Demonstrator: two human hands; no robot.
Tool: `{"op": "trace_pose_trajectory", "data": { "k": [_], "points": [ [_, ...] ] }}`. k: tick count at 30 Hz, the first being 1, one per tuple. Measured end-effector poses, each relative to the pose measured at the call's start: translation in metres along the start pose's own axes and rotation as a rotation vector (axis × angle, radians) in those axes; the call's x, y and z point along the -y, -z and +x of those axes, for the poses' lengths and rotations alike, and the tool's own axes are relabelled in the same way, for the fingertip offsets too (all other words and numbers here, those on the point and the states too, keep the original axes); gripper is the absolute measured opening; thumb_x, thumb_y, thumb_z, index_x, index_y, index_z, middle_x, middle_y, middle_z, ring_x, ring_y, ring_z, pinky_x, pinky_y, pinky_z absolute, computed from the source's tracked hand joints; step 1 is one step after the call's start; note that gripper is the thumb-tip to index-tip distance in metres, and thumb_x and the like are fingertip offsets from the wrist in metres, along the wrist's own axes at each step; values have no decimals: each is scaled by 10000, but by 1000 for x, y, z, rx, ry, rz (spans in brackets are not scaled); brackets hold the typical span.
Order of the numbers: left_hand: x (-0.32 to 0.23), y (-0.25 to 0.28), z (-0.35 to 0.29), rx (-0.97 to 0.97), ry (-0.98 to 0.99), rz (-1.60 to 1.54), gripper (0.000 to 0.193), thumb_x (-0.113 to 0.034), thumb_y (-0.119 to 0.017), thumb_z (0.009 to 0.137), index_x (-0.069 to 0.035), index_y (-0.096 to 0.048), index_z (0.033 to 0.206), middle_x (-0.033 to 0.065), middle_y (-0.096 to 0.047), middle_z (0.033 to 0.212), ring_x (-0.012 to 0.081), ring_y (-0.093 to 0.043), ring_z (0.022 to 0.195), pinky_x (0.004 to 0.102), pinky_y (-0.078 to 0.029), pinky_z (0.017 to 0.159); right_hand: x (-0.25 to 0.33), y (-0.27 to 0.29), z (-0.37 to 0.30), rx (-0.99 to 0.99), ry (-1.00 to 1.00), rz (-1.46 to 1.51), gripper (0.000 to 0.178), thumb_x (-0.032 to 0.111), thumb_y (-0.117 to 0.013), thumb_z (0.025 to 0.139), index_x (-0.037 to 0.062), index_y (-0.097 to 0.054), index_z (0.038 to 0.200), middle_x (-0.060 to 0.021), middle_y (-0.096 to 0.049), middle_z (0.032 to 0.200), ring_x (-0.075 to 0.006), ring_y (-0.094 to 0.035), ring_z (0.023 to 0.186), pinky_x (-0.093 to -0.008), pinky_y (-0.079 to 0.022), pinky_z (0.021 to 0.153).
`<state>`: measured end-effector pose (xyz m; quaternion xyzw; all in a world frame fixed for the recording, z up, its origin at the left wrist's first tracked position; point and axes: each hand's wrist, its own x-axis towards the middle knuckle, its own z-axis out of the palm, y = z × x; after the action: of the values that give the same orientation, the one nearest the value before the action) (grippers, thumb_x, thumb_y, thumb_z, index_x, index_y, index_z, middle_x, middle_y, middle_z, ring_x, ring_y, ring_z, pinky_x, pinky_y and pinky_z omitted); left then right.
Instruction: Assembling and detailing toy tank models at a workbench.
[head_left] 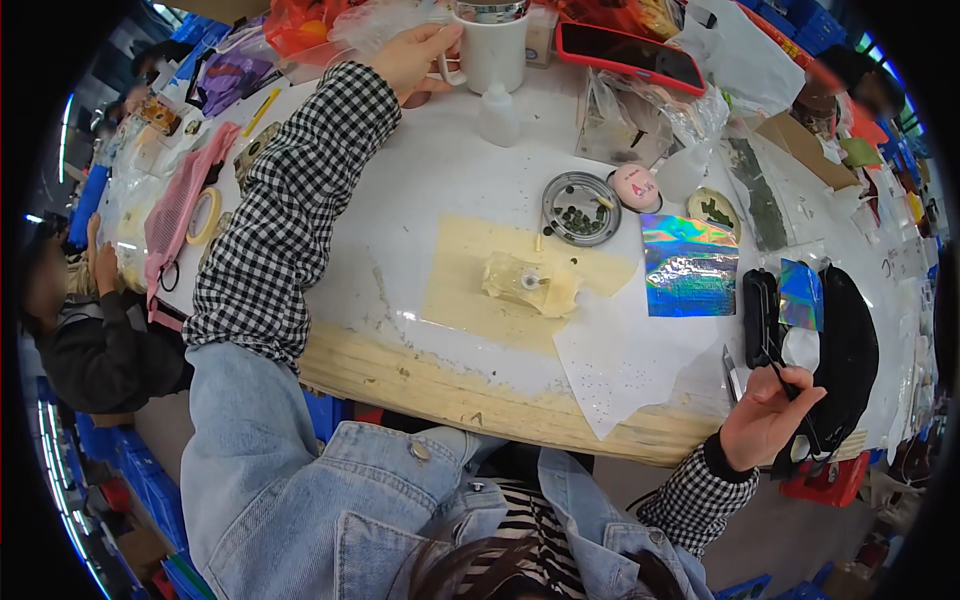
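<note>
At the far edge of the table my left hand (418,62) is closed at the handle of a white mug (494,55); its fingertips are partly hidden. A small white squeeze bottle (497,115) stands just in front of the mug. Low on the right, my right hand (765,415) pinches what look like slim black tweezers (788,376). They lie over a black case (760,310) and a black pouch (848,350). Near the table's middle, a clear yellowish block (518,280) rests on yellow tape (470,245).
A round clear dish (580,208) holds small dark pieces, beside a pink round object (636,187). Holographic film (690,265) and white paper with tiny dots (630,375) lie to the right. A red-cased phone (630,58) is at the back. Another person (90,320) sits at left.
</note>
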<state>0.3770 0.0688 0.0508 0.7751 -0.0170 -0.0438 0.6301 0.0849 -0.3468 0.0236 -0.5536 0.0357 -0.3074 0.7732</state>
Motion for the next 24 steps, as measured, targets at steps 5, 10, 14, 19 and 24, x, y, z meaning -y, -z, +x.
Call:
{"op": "trace_pose_trajectory", "data": {
  "k": [5,10,14,19,24],
  "points": [
    [14,4,10,38,-10,48,443,-428,-503,949,-32,-531,1145,80,-523,1109,215,-540,1036,384,-495,921,-2,7,4,36,22,36,450,407,-357,1013,34,-568,877,-14,-465,676,-103,-391,577,-227,-316,579],
    [-11,41,-30,-105,-119,349,469,-373,-543,938,-32,-506,1258,102,-571,1141,197,-568,1033,325,-486,910,-5,11,7,160,148,38,505,449,-330,1006,38,-612,930,-38,-520,658,-127,-429,600,-262,-359,611],
    [-63,82,-155,-110,-358,434,439,-359,-501,967,-65,-489,1293,57,-595,1125,181,-572,1085,331,-466,931,-6,12,5,12,234,-82,545,477,-348,994,7,-623,991,-53,-548,689,-136,-492,660,-251,-413,655],
    [-29,107,-286,-260,-203,681,326,-140,-650,869,-4,-563,1152,55,-605,1081,116,-572,990,266,-457,855,5,-1,-3,-16,221,-112,480,405,-373,1007,-26,-585,1007,-69,-563,771,-129,-478,672,-241,-406,645],
    [31,100,-335,-402,-273,932,621,-207,-765,731,-4,-495,1251,136,-605,1135,263,-549,1095,380,-420,935,28,-30,-38,174,273,-185,400,330,-341,1026,-6,-556,995,-74,-537,793,-144,-464,686,-258,-388,644]
  ]
}}
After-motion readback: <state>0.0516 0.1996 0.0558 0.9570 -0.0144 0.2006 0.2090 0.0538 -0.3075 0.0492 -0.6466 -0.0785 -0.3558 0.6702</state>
